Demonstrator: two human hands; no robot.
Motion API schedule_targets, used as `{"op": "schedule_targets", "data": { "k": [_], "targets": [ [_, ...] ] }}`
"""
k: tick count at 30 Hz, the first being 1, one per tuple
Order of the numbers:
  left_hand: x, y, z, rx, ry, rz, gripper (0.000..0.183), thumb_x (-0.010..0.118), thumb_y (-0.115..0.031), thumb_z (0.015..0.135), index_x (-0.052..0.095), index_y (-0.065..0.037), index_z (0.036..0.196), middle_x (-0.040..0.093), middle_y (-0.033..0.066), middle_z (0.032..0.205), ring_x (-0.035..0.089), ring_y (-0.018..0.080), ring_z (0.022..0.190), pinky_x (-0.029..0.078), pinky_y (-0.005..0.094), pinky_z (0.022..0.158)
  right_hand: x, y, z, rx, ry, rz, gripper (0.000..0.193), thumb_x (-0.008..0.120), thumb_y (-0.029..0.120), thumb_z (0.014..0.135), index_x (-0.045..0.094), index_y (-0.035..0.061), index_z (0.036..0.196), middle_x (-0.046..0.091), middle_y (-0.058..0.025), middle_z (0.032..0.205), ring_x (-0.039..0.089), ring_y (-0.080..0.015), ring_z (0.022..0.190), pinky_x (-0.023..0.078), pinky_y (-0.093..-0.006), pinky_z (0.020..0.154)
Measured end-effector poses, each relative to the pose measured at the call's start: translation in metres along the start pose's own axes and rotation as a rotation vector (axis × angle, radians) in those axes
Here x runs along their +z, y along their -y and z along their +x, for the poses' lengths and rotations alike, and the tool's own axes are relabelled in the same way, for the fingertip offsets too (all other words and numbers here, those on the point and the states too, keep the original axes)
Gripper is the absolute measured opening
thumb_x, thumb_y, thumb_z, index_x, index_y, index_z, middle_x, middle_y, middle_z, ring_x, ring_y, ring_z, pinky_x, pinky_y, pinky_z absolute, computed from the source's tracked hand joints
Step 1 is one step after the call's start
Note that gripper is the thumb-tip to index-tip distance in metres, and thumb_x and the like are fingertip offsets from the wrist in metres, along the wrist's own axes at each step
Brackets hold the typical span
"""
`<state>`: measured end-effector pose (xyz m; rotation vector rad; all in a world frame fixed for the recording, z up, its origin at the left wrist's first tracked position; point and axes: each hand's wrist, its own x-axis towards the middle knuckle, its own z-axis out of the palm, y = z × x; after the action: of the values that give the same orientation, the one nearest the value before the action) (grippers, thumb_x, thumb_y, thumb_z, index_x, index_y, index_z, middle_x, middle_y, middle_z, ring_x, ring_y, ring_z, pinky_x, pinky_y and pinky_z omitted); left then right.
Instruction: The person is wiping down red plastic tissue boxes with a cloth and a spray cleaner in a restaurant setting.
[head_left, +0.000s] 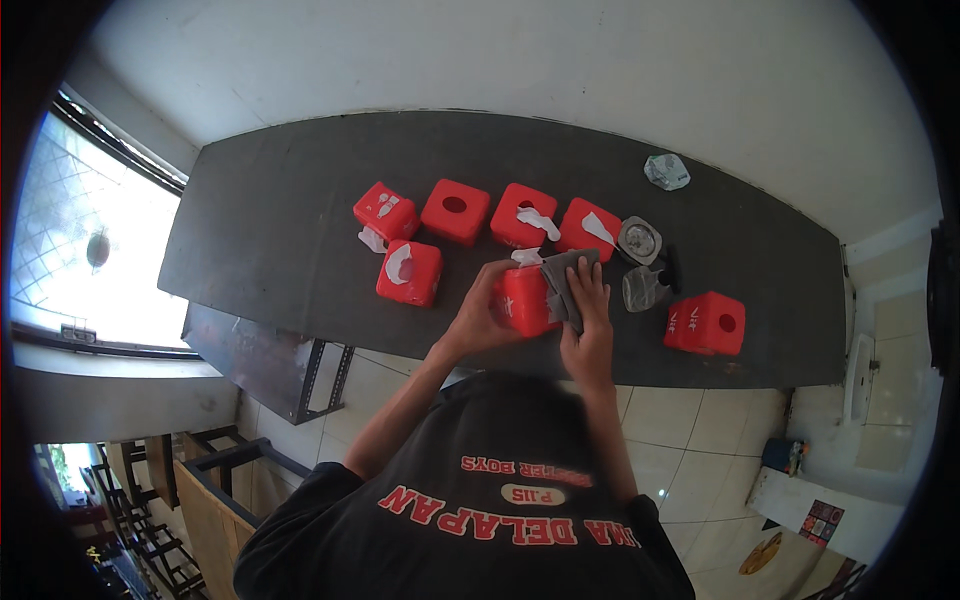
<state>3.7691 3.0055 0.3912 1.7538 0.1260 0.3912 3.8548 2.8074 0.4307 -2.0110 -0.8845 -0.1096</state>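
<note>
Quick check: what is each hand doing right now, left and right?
Left hand: closed around the red cube-shaped box, holding it.
Right hand: fingers flat, pressing a grey cloth against that box.

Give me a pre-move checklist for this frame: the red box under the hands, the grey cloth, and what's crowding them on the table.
1. Left hand grips the red box from its left side: ok.
2. Right hand lies flat on the grey cloth, pressing it on the box's right side: ok.
3. Box rests on the dark table, not lifted: cannot tell.
4. Room to the right: clear plastic wrapper lies close beside the right hand: not ok.
5. Lone red box at the right stands apart from the hands: ok.
6. Row of red boxes behind stands apart from the held one: cannot tell.
</note>
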Motion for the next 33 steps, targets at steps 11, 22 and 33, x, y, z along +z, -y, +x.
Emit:
{"op": "schedule_targets", "data": {
  "k": [11,22,33],
  "targets": [
    [0.004,-0.003,0.001,0.029,-0.027,-0.053,0.087,0.092,-0.02,0.073,0.052,-0.005,0.149,0.058,0.0182,0.145,0.061,0.0376,0.136,0.05,0.048,0.112,-0.008,0.01,-0.004,-0.403,0.253,-0.05,0.075,0.066,-0.004,0.074,0.069,0.0181,0.145,0.056,-0.0049,0.165,0.04,-0.0348,0.16,0.025,-0.0612,0.132],
    [0.001,-0.005,0.012,0.07,-0.079,0.031,0.108,0.105,-0.021,0.058,0.049,-0.007,0.15,0.059,0.0148,0.144,0.062,0.0299,0.136,0.054,0.0434,0.11,-0.021,-0.043,0.005,-0.055,-0.149,0.168,0.058,0.056,-0.009,0.088,0.07,0.0068,0.142,0.063,-0.014,0.157,0.053,-0.035,0.151,0.031,-0.0494,0.13],
    [0.002,-0.017,0.023,0.247,0.009,0.014,0.112,0.101,-0.016,0.069,0.037,-0.008,0.161,0.043,0.0177,0.163,0.051,0.0358,0.148,0.051,0.0493,0.116,-0.002,-0.032,-0.007,0.554,-0.32,0.711,0.042,0.066,0.027,0.112,0.066,-0.0032,0.141,0.072,-0.0099,0.132,0.064,-0.0161,0.121,0.047,-0.0326,0.106]
  ]
}}
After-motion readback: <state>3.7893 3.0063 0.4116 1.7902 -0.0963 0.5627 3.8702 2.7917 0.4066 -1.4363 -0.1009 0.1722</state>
